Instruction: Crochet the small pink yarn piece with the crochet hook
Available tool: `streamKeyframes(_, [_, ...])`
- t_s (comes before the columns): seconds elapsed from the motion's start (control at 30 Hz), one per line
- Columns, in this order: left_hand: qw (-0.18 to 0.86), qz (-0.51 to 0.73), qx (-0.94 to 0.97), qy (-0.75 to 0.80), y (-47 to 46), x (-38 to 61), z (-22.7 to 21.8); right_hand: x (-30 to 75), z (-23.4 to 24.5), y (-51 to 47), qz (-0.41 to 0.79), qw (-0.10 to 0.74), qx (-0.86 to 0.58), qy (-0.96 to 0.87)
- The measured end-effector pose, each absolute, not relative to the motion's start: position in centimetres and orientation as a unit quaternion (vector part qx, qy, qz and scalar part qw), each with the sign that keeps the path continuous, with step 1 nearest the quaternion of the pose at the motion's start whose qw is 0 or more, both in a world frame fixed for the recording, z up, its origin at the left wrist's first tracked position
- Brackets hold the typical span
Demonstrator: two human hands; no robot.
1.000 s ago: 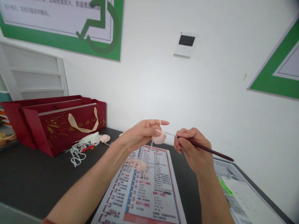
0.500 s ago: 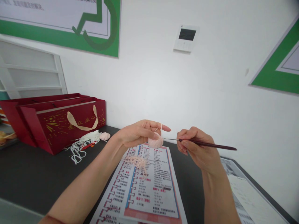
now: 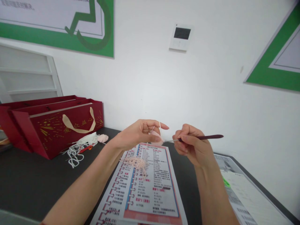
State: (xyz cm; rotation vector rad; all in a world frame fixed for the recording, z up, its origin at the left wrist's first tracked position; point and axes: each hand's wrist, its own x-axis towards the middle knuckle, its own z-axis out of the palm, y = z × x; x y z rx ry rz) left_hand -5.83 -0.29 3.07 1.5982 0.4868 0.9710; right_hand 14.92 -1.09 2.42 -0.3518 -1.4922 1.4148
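Pinched in my left hand (image 3: 140,132) is a small pale pink crochet piece (image 3: 156,136), partly hidden behind my thumb. A strand of yarn (image 3: 160,125) runs over my outstretched left index finger. My right hand (image 3: 191,142) grips a crochet hook (image 3: 209,137) by its dark red handle. The thin metal shaft points left, and its tip meets the edge of the crochet piece. Below my hands, a loose heap of pale pink yarn (image 3: 134,163) lies on a printed pattern sheet (image 3: 154,187).
Dark red gift bags (image 3: 63,125) stand on the black table (image 3: 21,178) at left. Beside them lie white yarn (image 3: 82,145), a pink crocheted piece (image 3: 102,138) and an orange-red item (image 3: 86,149). Papers (image 3: 248,190) with something bright green (image 3: 226,182) lie at right.
The crochet piece has tilted in my left hand, so less of its side shows. My right hand has turned the hook, its handle end now higher. The view has shifted slightly.
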Motion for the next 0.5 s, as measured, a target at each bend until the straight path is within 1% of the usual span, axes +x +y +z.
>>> streamKeyframes(0.07, [0.506, 0.456, 0.695, 0.228, -0.9, -5.5, 3.2, 14.3, 2.5, -1.1, 0.594, 0.518, -0.145, -0.599])
streamKeyframes(0.17, [0.437, 0.505, 0.699, 0.256, -1.3, -5.0, 3.4, 13.7, 2.5, -1.5, 0.55, 0.554, -0.156, -0.605])
streamKeyframes(0.3, [0.392, 0.519, 0.711, 0.267, -1.3, -4.6, 3.4, 14.0, 2.3, -1.9, 0.46, 0.57, -0.172, -0.659])
streamKeyframes(0.5, [0.347, 0.553, 0.706, 0.275, -1.1, -4.3, 3.0, 14.6, 1.8, -1.7, 0.383, 0.578, -0.197, -0.693])
